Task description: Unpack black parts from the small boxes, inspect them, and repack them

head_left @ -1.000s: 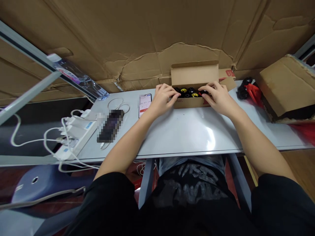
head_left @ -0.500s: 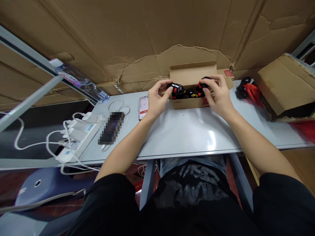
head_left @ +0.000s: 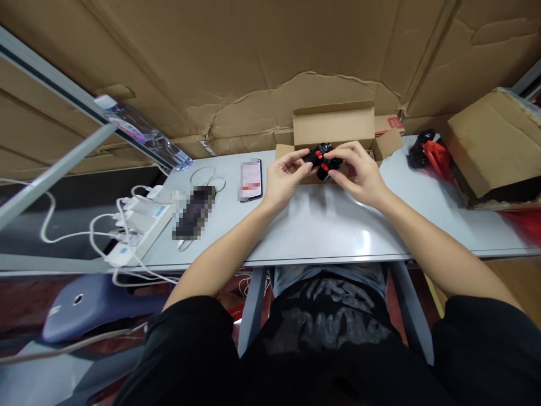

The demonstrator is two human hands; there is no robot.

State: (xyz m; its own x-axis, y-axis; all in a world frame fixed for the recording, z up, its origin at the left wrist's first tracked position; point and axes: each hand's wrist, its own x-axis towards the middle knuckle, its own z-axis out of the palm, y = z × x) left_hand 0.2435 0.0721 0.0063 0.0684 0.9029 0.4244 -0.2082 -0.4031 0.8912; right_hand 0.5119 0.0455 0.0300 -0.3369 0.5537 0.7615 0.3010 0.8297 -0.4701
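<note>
Between the fingertips of my left hand (head_left: 287, 179) is a black cylindrical part with a red piece (head_left: 313, 157). My right hand (head_left: 359, 173) pinches a second black-and-red part (head_left: 324, 170), close against the first one. Both parts are held just above the front of an open cardboard box (head_left: 333, 125), whose lid stands up at the back. My hands and the parts hide most of the box's inside.
Left on the grey table (head_left: 321, 237) are a lit phone (head_left: 251, 180), a blurred dark device (head_left: 194, 213), a white power strip (head_left: 143, 231) with cables and a leaning water bottle (head_left: 143, 132). A worn carton (head_left: 492, 149) and black and red bags (head_left: 437, 158) stand right.
Both hands have come together over the front of the box, bringing the two black parts close to each other. The lit phone now shows fully. The view has shifted slightly.
</note>
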